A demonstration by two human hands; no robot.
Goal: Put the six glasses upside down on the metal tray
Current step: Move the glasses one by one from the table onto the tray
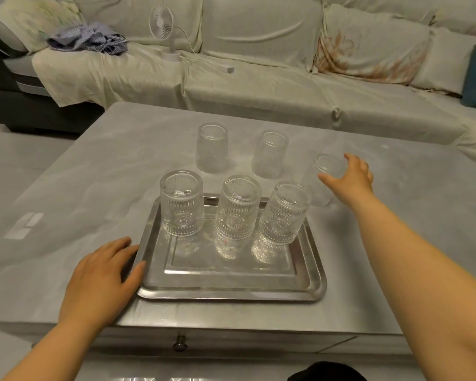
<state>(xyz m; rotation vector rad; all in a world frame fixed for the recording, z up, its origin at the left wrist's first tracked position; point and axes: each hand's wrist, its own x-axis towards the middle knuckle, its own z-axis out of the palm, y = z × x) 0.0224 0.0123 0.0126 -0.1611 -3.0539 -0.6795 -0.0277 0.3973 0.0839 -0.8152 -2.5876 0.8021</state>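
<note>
A metal tray [231, 291] lies on the table in front of me. Three ribbed clear glasses stand upside down along its far side: left [182, 207], middle [238, 213] and right [283, 215]. Behind the tray, two more glasses [212, 149] [270, 155] stand upright on the table. A sixth glass [318, 188], blurred, is just right of the tray's far corner. My right hand [351, 178] curls around its rim, thumb on one side and fingers on the other. My left hand [105, 273] lies flat against the tray's left rim, holding nothing.
The table [80, 188] is grey and marbled, with a drawer knob [179, 343] on its front. A sofa under a pale sheet runs behind it, carrying a small white fan [165, 31], a crumpled blue cloth [88, 38] and cushions.
</note>
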